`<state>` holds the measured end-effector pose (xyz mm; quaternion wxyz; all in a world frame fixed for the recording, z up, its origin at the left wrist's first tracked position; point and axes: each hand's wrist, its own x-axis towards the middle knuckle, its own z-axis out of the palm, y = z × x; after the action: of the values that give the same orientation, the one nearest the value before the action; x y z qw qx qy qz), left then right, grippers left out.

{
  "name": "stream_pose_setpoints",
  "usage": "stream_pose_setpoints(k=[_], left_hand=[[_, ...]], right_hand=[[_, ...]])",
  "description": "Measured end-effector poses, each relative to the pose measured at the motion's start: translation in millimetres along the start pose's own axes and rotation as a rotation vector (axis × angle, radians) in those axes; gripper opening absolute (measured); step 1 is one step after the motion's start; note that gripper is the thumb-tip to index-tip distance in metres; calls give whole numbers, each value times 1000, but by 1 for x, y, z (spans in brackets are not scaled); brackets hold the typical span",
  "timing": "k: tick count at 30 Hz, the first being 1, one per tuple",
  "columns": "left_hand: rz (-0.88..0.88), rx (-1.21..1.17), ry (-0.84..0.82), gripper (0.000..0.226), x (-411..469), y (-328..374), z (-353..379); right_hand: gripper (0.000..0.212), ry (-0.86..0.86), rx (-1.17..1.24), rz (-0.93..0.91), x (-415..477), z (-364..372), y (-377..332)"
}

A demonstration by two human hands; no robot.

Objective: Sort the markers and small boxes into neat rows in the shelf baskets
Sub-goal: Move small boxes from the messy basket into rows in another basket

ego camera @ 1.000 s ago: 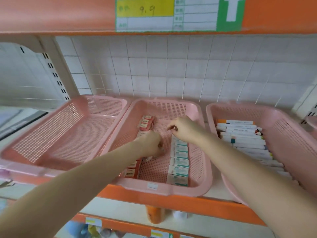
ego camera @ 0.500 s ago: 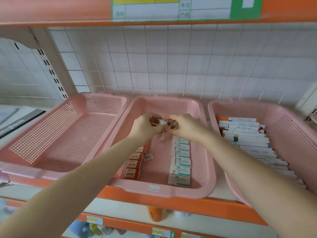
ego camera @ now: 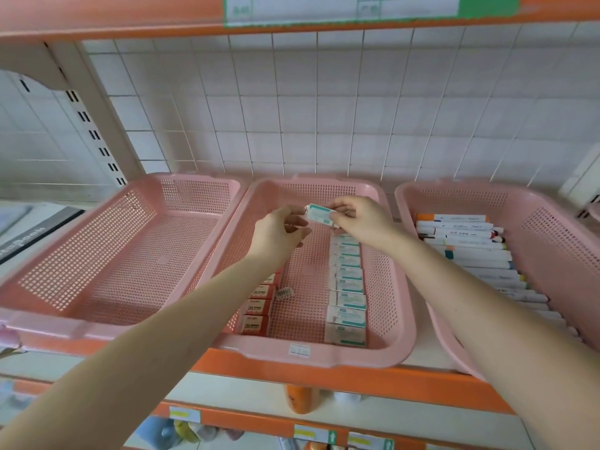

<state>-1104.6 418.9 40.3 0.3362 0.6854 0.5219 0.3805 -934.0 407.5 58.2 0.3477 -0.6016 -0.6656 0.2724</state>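
Observation:
A small white-and-teal box [ego camera: 318, 215] is held above the middle pink basket [ego camera: 324, 354]. My right hand [ego camera: 363, 220] pinches its right end, and my left hand [ego camera: 281, 233] pinches its left end. Below, a row of teal boxes [ego camera: 346, 287] runs down the basket's right side. A row of orange "2B" boxes [ego camera: 258, 306] lies on its left side, partly hidden by my left forearm. White markers [ego camera: 470, 251] lie in a row in the right pink basket [ego camera: 552, 216].
The left pink basket [ego camera: 97, 254] holds nothing. A loose barcode sticker [ego camera: 284, 292] lies on the middle basket's floor. An orange shelf edge [ego camera: 341, 376] runs in front, another shelf [ego camera: 227, 14] hangs overhead, and a tiled wall stands behind.
Both hands rose from the basket floor to its far end and met. A teal box that was not visible in the hands is now held between them.

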Motion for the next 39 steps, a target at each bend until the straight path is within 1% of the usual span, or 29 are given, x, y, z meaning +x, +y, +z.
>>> stream_pose_setpoints(k=[3, 7, 9, 11, 13, 14, 16, 18, 20, 21, 22, 24, 27, 32, 34, 35, 37, 39], left_hand=[[44, 18, 15, 39, -2, 0, 3], [54, -58, 39, 29, -2, 1, 3], [45, -99, 57, 22, -2, 3, 1], [37, -148, 58, 19, -2, 4, -1], [30, -197, 41, 21, -2, 5, -2], [30, -207, 33, 22, -2, 5, -3], [31, -204, 25, 20, -3, 5, -3], [35, -190, 15, 17, -3, 6, -2], [80, -124, 1, 17, -4, 5, -1], [123, -54, -6, 20, -5, 5, 0], [172, 31, -14, 25, -7, 6, 1], [242, 160, -26, 36, -8, 4, 2], [254, 231, -10, 41, -8, 1, 4], [266, 295, 59, 36, -7, 3, 3], [245, 328, 50, 34, -4, 5, -2], [233, 350, 32, 34, -2, 7, -5], [217, 399, -31, 32, 4, 12, -12], [218, 465, -97, 29, 11, 19, -16]], right_hand=[[21, 3, 97, 32, 0, -1, 0], [20, -25, 150, 45, -4, 0, -4], [23, -53, 126, 30, -5, -2, -6], [33, -126, 28, 3, -8, -4, -9], [44, -215, -43, -17, -9, -4, -11], [45, -240, -41, -22, -9, -4, -11], [44, -229, 26, -1, -8, -2, -10], [36, -164, 124, 40, -7, -2, -9], [26, -77, 132, 40, -5, -2, -7], [21, -47, 148, 38, -4, -3, -6], [19, -31, 190, 44, -3, -3, -5], [22, -26, 278, 73, -2, -3, -3], [28, -51, 286, 53, 0, -5, -1], [33, -154, 216, 20, -3, -7, -4], [34, -190, 128, 10, -4, -6, -6], [35, -179, 57, 12, -4, -5, -7], [33, -72, -29, 24, -3, -2, -5], [31, 91, -53, -5, -2, -2, -3]])
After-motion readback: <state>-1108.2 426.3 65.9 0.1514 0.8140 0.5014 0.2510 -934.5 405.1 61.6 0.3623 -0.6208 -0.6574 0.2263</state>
